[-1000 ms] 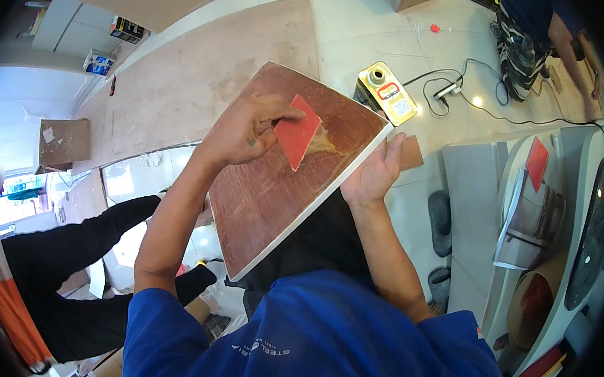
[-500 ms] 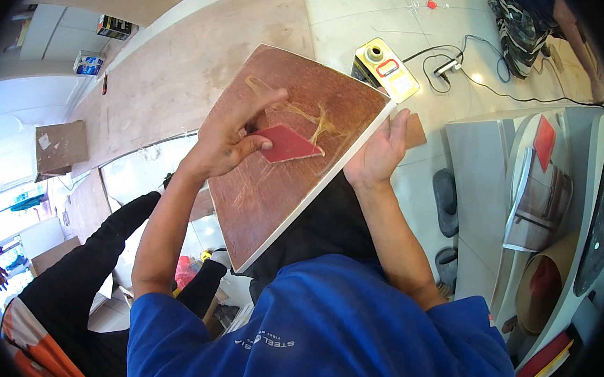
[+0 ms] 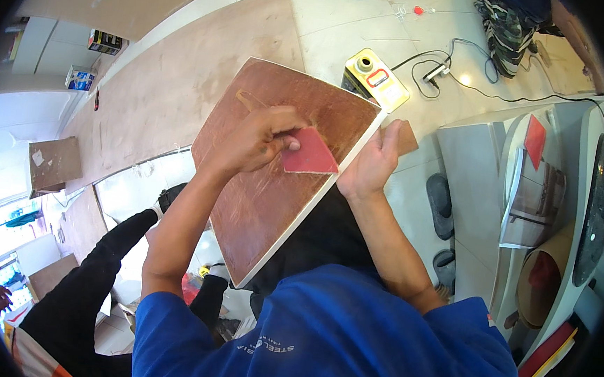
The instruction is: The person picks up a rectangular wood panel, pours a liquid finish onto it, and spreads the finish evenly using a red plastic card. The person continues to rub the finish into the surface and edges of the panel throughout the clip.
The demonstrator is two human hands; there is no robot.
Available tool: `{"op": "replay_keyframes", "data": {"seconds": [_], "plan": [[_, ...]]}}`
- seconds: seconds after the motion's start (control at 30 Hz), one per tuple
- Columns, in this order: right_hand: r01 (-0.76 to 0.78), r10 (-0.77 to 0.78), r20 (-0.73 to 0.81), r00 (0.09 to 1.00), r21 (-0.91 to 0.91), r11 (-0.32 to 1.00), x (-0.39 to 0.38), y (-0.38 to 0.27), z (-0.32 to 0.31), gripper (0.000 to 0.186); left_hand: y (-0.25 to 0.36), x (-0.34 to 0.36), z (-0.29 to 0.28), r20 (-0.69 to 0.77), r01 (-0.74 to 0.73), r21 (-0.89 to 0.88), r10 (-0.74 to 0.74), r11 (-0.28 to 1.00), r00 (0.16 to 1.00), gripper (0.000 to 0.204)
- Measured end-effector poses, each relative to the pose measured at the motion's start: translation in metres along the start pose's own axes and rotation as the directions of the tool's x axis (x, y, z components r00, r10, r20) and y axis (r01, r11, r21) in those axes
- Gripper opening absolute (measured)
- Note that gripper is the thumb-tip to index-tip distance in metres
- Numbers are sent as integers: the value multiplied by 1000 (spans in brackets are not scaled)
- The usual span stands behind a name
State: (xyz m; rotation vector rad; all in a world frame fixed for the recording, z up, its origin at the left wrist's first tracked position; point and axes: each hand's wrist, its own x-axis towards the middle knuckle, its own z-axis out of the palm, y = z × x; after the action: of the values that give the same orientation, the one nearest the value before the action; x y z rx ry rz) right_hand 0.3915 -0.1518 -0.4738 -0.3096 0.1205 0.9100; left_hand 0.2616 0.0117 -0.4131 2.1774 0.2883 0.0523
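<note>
A brown wooden board [image 3: 246,191] with white edges lies tilted above my lap. My left hand [image 3: 267,140] is closed on a flat red scraper piece [image 3: 311,153], its straight lower edge against the board's face near the right edge. Yellowish glue [image 3: 251,101] forms a thin streak by the board's upper left, and the surface around it looks smeared. Against the board's right edge rests my right hand [image 3: 370,162], thumb pointing up, steadying it; its other fingers are partly hidden. A small brown piece [image 3: 408,137] shows just beyond that hand; whether I touch it cannot be told.
A yellow-and-white can [image 3: 386,89] with an open spout stands beyond the board. Cables and a power strip [image 3: 436,73] lie on the tiles. Grey panels [image 3: 471,179] and slippers [image 3: 441,205] are at right. People are at the far right and lower left; a large sheet [image 3: 206,63] spans the upper left.
My left hand has drawn the red scraper piece rightward and slightly down to the board's right edge. The glue strands there have been smoothed out. The right hand stays on the edge.
</note>
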Motion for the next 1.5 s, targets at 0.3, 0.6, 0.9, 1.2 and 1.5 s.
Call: {"op": "replay_keyframes", "data": {"seconds": [0.3, 0.6, 0.9, 1.2, 1.5], "plan": [[65, -65, -12, 998, 1, 998, -2, 0, 0, 65, 4, 63, 4, 53, 159, -147, -153, 976, 987, 36], [57, -58, 19, 998, 27, 998, -1, 2, -6, 72, -5, 78, 16, -1, 183, -225, -188, 957, 982, 39], [33, -34, 100, 994, 10, 999, -2, -1, -3, 72, 9, 83, 15, -22, 257, -130, -262, 958, 965, 44], [54, -53, 52, 997, -21, 998, 0, -1, -4, 74, 8, 69, 17, -12, 347, -259, -362, 902, 932, 44], [37, -26, 88, 996, -120, 992, 2, -1, 3, 90, 2, 73, 20, 49, 373, -411, -389, 832, 920, 41]]}}
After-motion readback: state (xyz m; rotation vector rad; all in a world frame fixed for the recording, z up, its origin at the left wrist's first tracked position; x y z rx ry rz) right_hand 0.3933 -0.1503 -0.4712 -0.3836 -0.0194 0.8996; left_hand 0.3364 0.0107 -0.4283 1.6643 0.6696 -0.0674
